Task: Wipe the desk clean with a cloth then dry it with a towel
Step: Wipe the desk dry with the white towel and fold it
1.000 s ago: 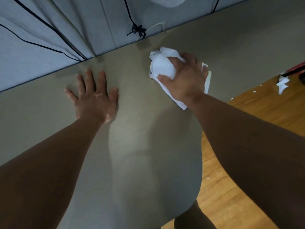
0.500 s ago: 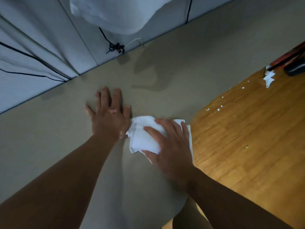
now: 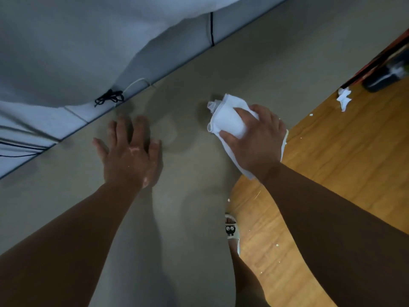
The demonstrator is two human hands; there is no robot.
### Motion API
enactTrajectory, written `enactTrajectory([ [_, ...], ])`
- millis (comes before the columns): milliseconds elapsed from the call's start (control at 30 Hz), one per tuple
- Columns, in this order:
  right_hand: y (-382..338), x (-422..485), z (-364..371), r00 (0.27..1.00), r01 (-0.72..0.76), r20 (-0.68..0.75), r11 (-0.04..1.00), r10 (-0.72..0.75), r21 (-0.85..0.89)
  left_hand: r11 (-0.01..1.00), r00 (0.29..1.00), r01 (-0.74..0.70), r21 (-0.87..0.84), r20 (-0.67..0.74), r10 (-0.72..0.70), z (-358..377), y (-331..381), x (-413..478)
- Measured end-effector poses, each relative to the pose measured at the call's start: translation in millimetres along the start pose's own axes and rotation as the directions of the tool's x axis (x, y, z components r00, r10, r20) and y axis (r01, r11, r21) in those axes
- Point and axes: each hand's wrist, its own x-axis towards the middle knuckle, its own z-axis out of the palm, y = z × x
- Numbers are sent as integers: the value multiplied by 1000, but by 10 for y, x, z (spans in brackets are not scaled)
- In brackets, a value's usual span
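A grey-beige desk [image 3: 254, 69] fills most of the head view. My right hand [image 3: 256, 140] presses a crumpled white cloth [image 3: 228, 118] onto the desk near its right edge, with thumb and fingers curled round the fabric. Part of the cloth sticks out past the fingertips and a strip trails under the wrist. My left hand [image 3: 130, 156] lies flat on the desk to the left, fingers spread, holding nothing.
A grey fabric panel [image 3: 66, 52] with a knotted black cord [image 3: 109, 98] borders the desk's far side. The wooden floor [image 3: 343, 162] on the right carries a white paper scrap [image 3: 344, 98] and small crumbs. My slippered foot [image 3: 231, 231] shows below the desk edge.
My right hand has swept the cloth from close beside my left hand out to the right and farther away. My left hand stays flat on the desk.
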Motion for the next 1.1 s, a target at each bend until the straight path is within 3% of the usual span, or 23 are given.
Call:
enactTrajectory([
  [167,49,109,-15,1000,-22,19,999,22,37,991,993,114,-72,28,-112,34,50,175],
  [300,289,502,-51,996,-71,48,997,70,23,990,990,135,-35,38,-134,83,31,141],
  [467,676,1170,-129,943,-332,26,943,332,-21,990,991,136,-28,19,-135,89,27,140],
  [600,418,1035,-76,914,-404,14,913,405,-63,991,991,132,-20,33,-131,93,35,149],
  [667,134,716,-51,932,-357,39,932,359,-65,991,992,128,-27,26,-127,90,34,148],
  [767,-415,71,4,987,-136,75,986,144,-100,991,991,130,-27,31,-129,89,28,146],
  [900,-866,-365,61,973,148,189,987,-133,-63,992,992,123,-36,5,-123,81,29,128],
  [1000,-728,-175,78,950,250,194,968,-246,3,990,991,137,-24,9,-137,76,24,134],
  [1100,-517,292,143,964,208,170,978,-205,3,988,988,154,-14,31,-153,84,21,147],
])
